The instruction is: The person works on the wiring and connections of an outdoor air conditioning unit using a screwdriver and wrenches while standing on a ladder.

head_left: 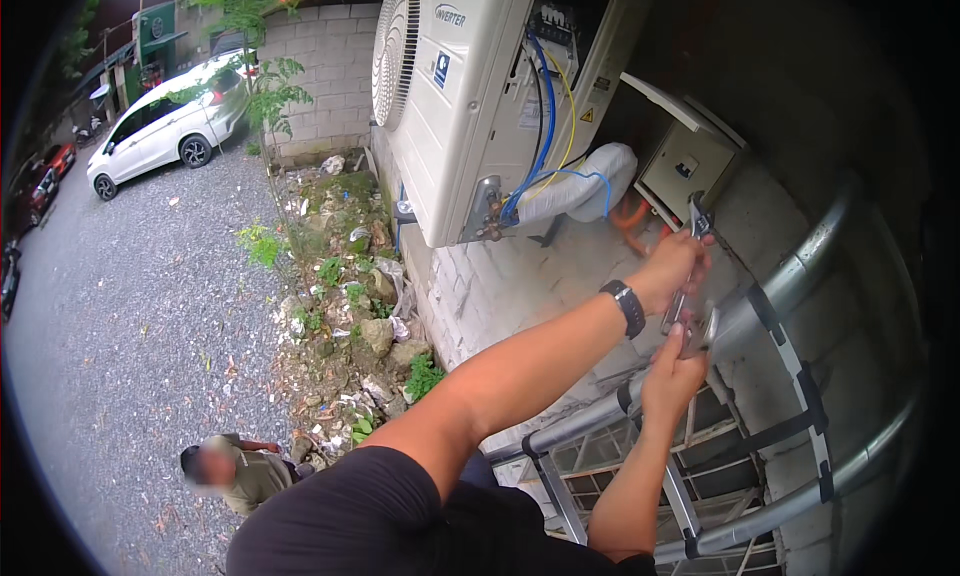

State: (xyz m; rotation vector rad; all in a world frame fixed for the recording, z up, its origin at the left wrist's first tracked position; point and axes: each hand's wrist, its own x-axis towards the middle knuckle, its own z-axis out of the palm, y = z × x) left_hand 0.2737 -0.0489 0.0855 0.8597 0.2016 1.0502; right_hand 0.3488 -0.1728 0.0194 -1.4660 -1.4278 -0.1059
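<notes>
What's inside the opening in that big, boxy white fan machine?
Thin blue, black and yellow wires lead up to a dark terminal block inside. Whatever lies deeper can't be seen: the boxy white casing covers it.

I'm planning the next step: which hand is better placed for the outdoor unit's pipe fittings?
Probably the left hand: in this view it appears nearer the fittings; the right hand sits lower, farther away.
</notes>
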